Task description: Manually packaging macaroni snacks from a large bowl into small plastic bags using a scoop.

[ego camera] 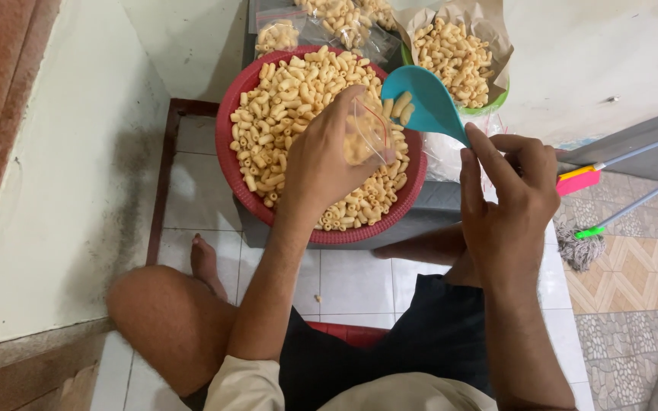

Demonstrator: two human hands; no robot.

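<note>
Centre frame, the left hand [327,164] is clamping a clear bag [365,135] over the red basket [226,164] — the right hand [506,205] is pinching a blue scoop [426,99], tilting just right of the bag's mouth.

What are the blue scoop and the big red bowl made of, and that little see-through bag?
The blue scoop looks like smooth plastic: one even colour, soft shine, thin curved edge. The red bowl seems plastic too, with a ribbed, basket-like rim. The small bag in the left hand looks like thin clear plastic film, since you can see pieces through it. The right hand holds the scoop.
</note>
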